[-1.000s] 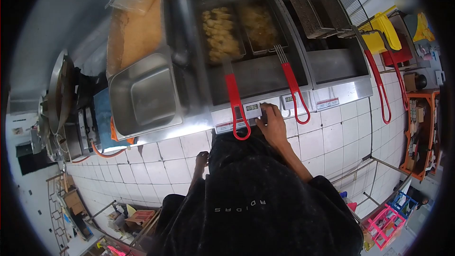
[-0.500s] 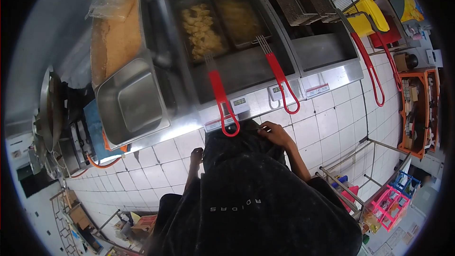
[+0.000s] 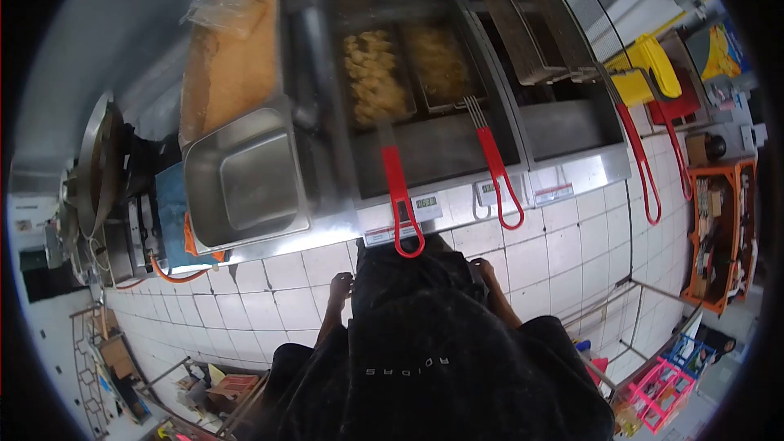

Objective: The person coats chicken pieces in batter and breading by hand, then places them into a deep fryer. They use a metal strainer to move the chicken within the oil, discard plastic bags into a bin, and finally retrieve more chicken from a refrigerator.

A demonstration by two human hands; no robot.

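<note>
"The left grip (image 3: 341, 284) and right grip (image 3: 483, 270), are they clenched or released?"

"From here I can't tell; both hang beside the black garment (image 3: 408, 343)."

"And the left-hand red handle (image 3: 395, 171)?"

"Ahead of them, jutting over the front of the fryer (image 3: 441, 151), near a second red handle (image 3: 492, 151)."

"Beyond?"

"Golden pieces (image 3: 374, 73) lie in the fryer; a steel pan (image 3: 261, 184) stands to its left."

The word "ADIDAS" (image 3: 406, 367) stands upside down in pale letters across the black top (image 3: 482, 396). On the front of the fryer (image 3: 457, 202), the digits of the left display (image 3: 427, 203) and right display (image 3: 490, 189) and the print on the red-striped label (image 3: 554, 192) are too small to read surely.
</note>
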